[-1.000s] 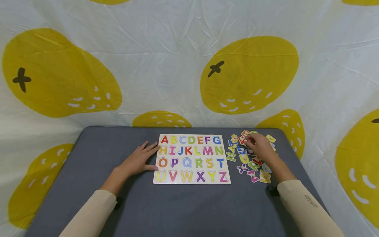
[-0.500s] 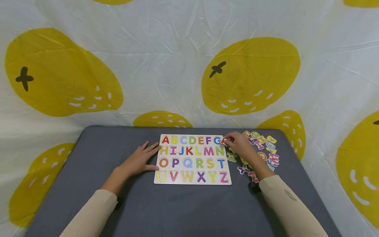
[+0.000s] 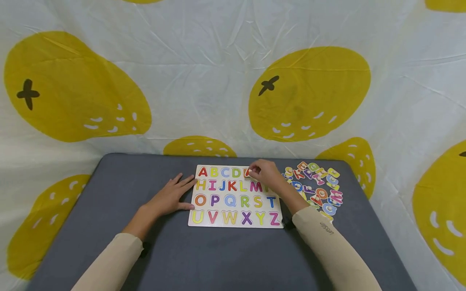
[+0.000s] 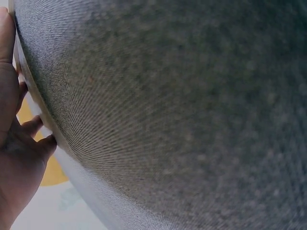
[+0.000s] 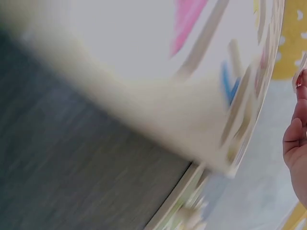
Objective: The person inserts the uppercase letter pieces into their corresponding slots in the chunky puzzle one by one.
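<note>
A pale alphabet board (image 3: 236, 222) with coloured letters from A to Z lies on the grey table. My left hand (image 3: 169, 198) rests spread at the board's left edge, its fingertips on the rim; the left wrist view shows these fingers (image 4: 33, 127) along the edge. With its fingertips, my right hand (image 3: 267, 173) pinches a red letter piece (image 3: 246, 173) over the board's top row, right of the D. The hand and forearm cover the upper right letters. At the right wrist view's far edge, the right hand (image 5: 298, 139) holds the piece up, partly cut off.
A heap of loose letter pieces (image 3: 329, 209) lies right of the board, some overlapping, partly behind the right forearm. A white cloth with yellow fruit shapes (image 3: 309, 93) hangs behind the table (image 3: 218, 258).
My right hand has moved left from the pile of pieces to the board's top row, carrying the red letter piece. The left hand has stayed at the board's left edge.
</note>
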Tool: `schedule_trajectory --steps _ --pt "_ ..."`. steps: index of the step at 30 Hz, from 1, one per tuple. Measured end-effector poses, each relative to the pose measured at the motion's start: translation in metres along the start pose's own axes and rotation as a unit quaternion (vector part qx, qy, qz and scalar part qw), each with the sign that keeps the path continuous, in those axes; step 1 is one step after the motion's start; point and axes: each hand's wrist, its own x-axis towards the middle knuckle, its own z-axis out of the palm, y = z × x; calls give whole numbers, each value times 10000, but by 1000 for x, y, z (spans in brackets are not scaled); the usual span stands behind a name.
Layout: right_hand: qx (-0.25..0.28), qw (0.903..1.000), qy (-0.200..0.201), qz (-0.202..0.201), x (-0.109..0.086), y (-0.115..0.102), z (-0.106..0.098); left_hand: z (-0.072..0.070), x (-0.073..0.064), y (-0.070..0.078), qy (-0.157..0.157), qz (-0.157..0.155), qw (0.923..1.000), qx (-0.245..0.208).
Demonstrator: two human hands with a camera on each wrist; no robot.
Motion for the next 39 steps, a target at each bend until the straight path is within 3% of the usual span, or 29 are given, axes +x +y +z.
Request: schedule_trajectory --steps 12,16,23,32,39 --pt "-174 9986 -222 -454 44 -47 41 -1 -4 -6 86 -18 10000 21" --pt "-242 9980 -378 -452 55 -64 54 -2 -6 -7 88 19 9999 61" --pt "-643 9930 -543 -826 68 -88 76 -2 -7 -5 160 61 9997 166" --pt "-1107 9865 -551 -1077 79 -103 92 -1 -6 -1 203 100 9997 126" --pt "-1198 9866 -567 -948 86 -108 94 -1 -2 1 162 117 9998 92"
